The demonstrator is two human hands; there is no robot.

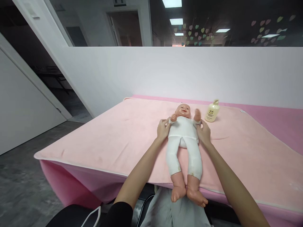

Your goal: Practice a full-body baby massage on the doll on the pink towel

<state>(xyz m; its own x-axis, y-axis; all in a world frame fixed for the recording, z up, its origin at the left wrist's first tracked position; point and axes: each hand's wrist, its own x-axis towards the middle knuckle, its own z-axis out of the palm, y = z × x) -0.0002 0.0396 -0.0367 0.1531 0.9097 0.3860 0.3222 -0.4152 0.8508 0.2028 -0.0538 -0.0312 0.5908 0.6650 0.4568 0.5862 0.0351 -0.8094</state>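
A baby doll (183, 127) with a white cloth body and plastic head, hands and feet lies on its back, head away from me and feet over the table's front edge. My left hand (163, 129) is closed on the doll's arm at the left side of the picture, just below its plastic hand. On the opposite side my right hand (204, 133) grips the other arm near its wrist, the thumb and fingers partly hidden. Both doll hands point upward. Right of the doll's head stands a pale yellow pump bottle (212, 111).
A light pink blanket (99, 135) covers the table over a darker pink cloth (284, 126). Behind it rises a white wall (165, 72) with a window above. A doorway opens at the left. My lap and a black chair (71, 217) are below the front edge.
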